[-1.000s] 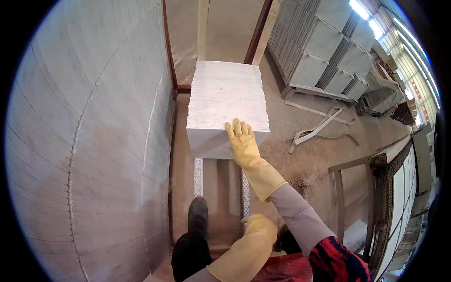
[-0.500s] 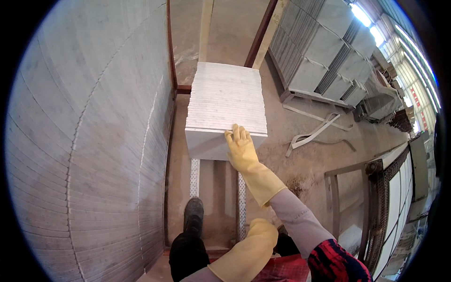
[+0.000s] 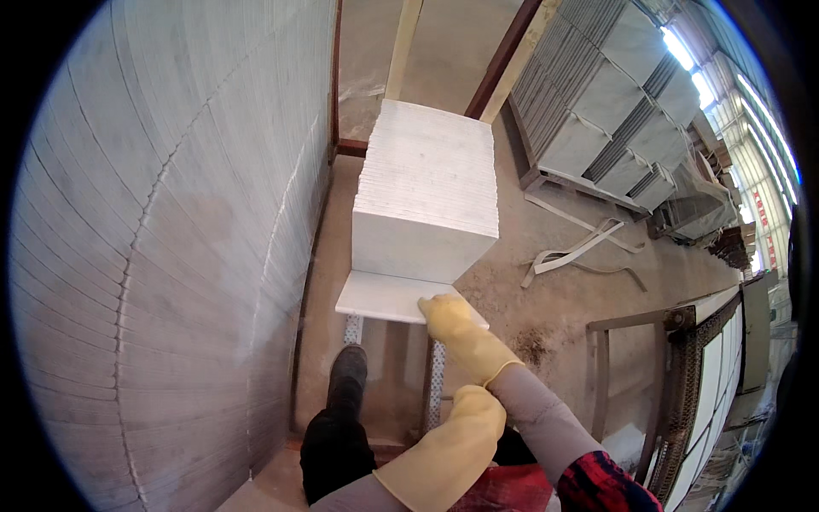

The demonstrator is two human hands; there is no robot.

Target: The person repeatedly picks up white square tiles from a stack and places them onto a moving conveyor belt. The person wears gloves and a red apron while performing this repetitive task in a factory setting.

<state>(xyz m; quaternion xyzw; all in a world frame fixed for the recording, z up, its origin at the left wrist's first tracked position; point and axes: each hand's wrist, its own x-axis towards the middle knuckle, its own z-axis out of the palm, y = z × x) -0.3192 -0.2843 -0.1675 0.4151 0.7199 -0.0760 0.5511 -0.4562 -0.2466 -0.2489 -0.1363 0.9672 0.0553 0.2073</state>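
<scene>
A row of white stone tiles (image 3: 431,162) stands on edge, packed face to face. Its front tile (image 3: 392,294) leans out toward me, tilted away from the row. My right hand (image 3: 448,317), in a yellow rubber glove, is closed over that tile's near top edge, right of its middle. My left hand (image 3: 469,418), gloved the same way, is low in front of my body, close by the right forearm. Its fingers are turned down out of sight, so I cannot see what they hold, if anything.
Tall stacked grey slabs (image 3: 171,256) form a wall at the left. White perforated rails (image 3: 437,375) run beneath the row, my boot (image 3: 348,375) beside one. Loose straps (image 3: 572,252) lie on the floor at right, before another slab stack (image 3: 589,145). A metal frame (image 3: 631,320) stands nearer.
My right hand has drawn the front tile's top edge toward me and down, tipping it away from the row. The left hand stays low, nearly where it was.
</scene>
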